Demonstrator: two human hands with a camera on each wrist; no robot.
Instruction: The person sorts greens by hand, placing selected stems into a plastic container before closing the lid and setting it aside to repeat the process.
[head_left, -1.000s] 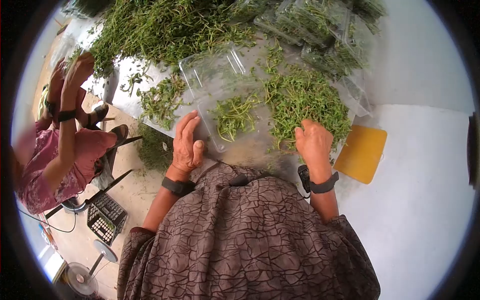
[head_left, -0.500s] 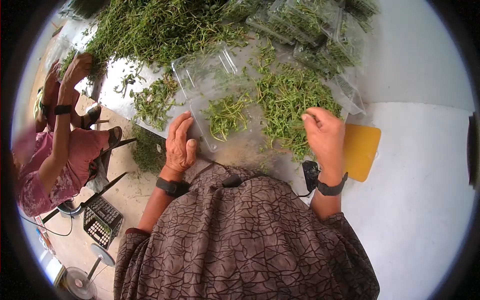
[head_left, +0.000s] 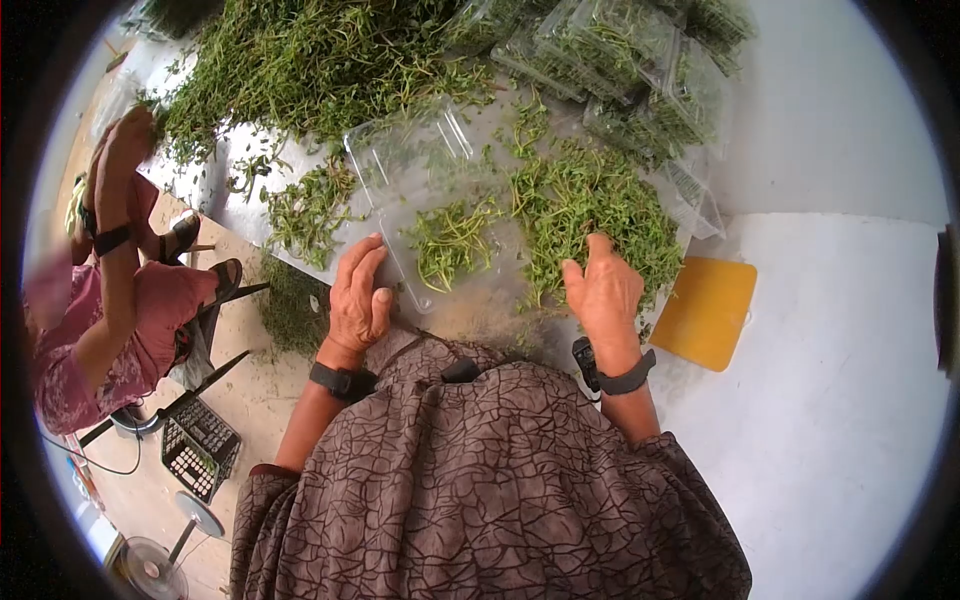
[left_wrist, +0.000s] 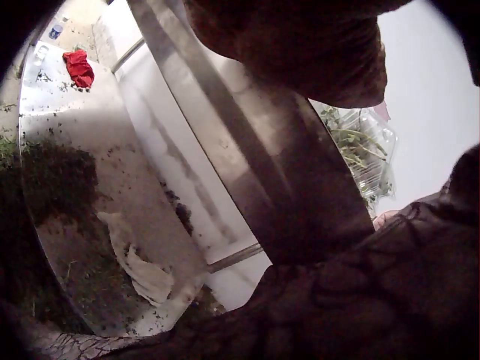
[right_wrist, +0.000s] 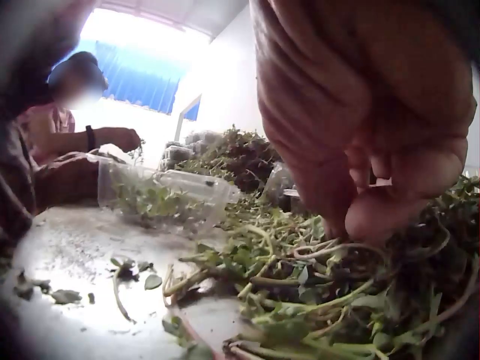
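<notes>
My left hand [head_left: 357, 305] lies beside a clear plastic clamshell box [head_left: 428, 300], its fingers extended and their tips right at the box's left rim. Inside the box is a small bunch of leafy green stems [head_left: 450, 240], and its lid [head_left: 365, 165] is folded back. My right hand [head_left: 606, 298] is over a loose pile of the same greens [head_left: 565, 195], right of the box. In the right wrist view, the thumb [right_wrist: 382, 214] and bent fingers reach down among the stems; I cannot tell whether they pinch one.
A large heap of greens [head_left: 310, 70] covers the table's far side. Filled clear boxes [head_left: 610, 50] are stacked at the far right. A yellow board [head_left: 708, 315] lies right of my hand. Another person [head_left: 110, 260] sits at the left, near a black crate [head_left: 200, 445] and a fan [head_left: 150, 568].
My right hand rose off the pile to the right with fingertips together, then came back down and leftward onto the greens. The left hand stays by the box. The other person's hands shifted.
</notes>
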